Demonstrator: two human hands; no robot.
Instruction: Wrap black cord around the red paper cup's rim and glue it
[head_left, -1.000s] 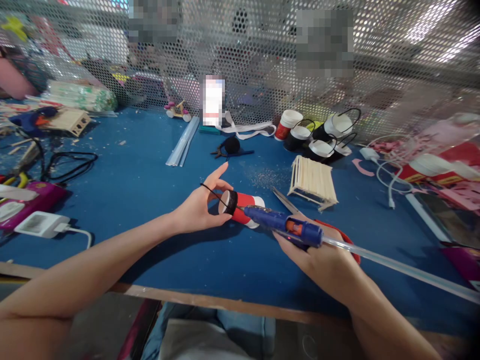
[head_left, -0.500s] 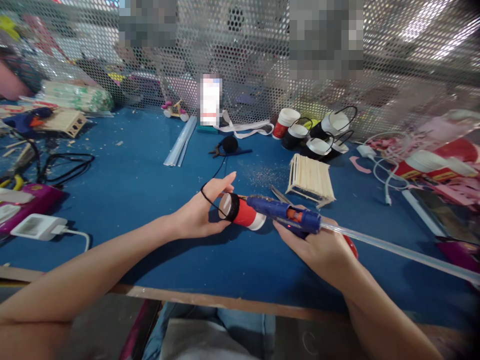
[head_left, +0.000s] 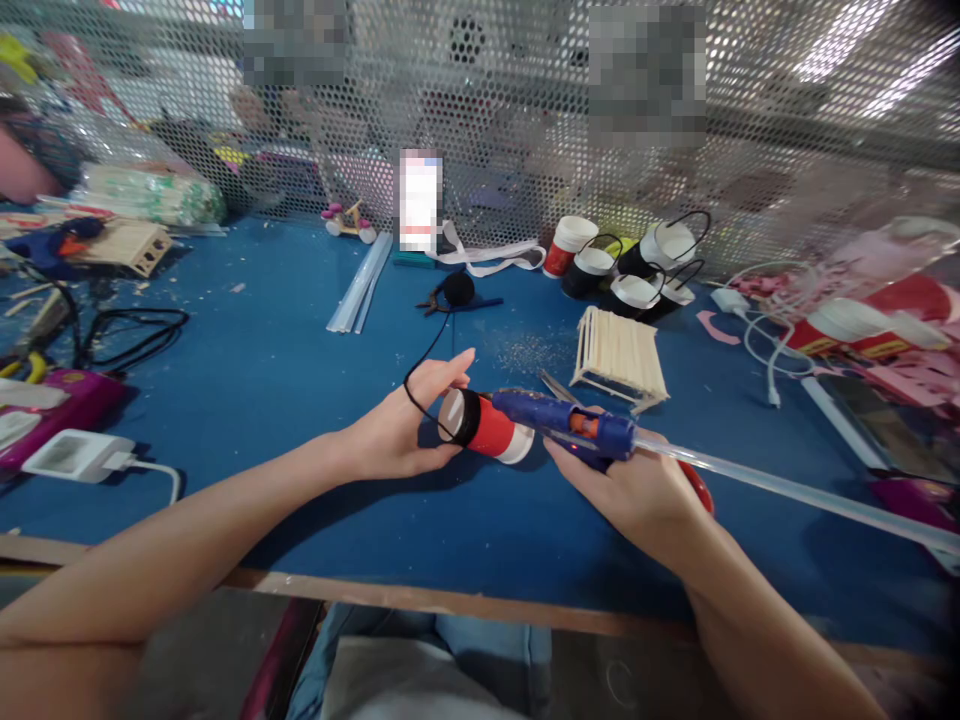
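Observation:
My left hand (head_left: 409,420) is closed around a small red and white paper cup (head_left: 495,430), which lies tipped on its side with its base facing left. Black cord (head_left: 466,418) is wound round the cup's base end and loops over my left hand toward a black ball of cord (head_left: 459,289). In my right hand (head_left: 649,500) is a blue hot glue gun (head_left: 559,415), its nozzle at the wound cord and a long clear glue stick (head_left: 750,475) out of its back. Scissors (head_left: 556,386) with red handles show beneath my right hand; whether it grips them I cannot tell.
A popsicle-stick frame (head_left: 621,355) stands beyond my right hand. Behind it are several cups (head_left: 589,270), some cord-wrapped with handles. Clear glue sticks (head_left: 360,285) and pliers (head_left: 429,302) lie further back. A charger (head_left: 79,455) and a second glue gun (head_left: 49,245) are left.
The cord between my left hand and the ball now hangs in a wider curve. Both hands, the cup and the glue gun have barely moved.

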